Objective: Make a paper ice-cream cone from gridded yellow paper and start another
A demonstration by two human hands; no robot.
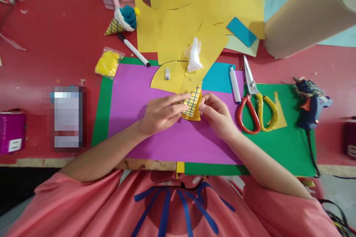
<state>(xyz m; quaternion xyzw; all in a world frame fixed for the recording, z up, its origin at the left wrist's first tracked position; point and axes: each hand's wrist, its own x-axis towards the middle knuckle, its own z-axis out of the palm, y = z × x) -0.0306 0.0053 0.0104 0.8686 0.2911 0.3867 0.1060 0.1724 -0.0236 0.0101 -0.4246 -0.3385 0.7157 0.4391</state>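
Observation:
Over a purple foam sheet [133, 137], both my hands are on a small yellow paper cone [191, 100] with a blue grid drawn on it. My left hand [161, 113] lays its fingers across the cone's left side. On the other side, my right hand [218, 114] pinches the cone's edge between thumb and fingertips. The cone points away from me, and its inside shows along the right edge. Just beyond lie a yellow sheet [183, 37], a marker cap [167, 74] and a small bag of white stuff [194, 57].
Red-and-yellow-handled scissors [251, 89] and a capless marker [235, 85] lie to the right, with a glue gun [313, 105] farther out. A finished ice-cream cone craft [122, 20], a black-tipped marker [135, 50] and a yellow clay packet [108, 63] lie left. A paper roll [303, 14] stands back right.

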